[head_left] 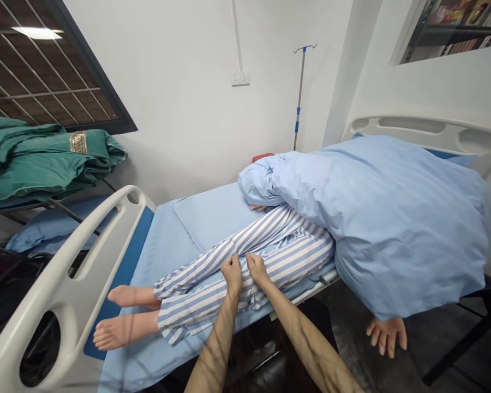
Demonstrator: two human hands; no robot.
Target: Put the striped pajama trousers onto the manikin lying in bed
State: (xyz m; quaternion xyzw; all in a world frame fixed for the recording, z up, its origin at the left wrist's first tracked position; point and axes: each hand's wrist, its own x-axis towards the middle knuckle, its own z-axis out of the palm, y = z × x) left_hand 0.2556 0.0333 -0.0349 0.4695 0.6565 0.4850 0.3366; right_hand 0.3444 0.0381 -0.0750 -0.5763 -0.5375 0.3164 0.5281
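A figure in blue-and-white striped trousers (270,245) lies on a hospital bed with a light blue sheet (204,218). Its bare feet (123,316) point toward the white footboard (65,273). A light blue quilt (384,218) covers its upper body, and one of its hands (387,333) hangs off the bed's near side. My left hand (232,271) and my right hand (257,268) rest side by side on the near trouser leg around the knee. The fingers of both are curled, pinching the striped fabric.
A green blanket (45,158) lies folded on a neighbouring cot at the left, with a blue pillow (53,229) beneath. An IV pole (299,98) stands by the far wall. The white headboard (425,134) is at the right. Dark floor lies below me.
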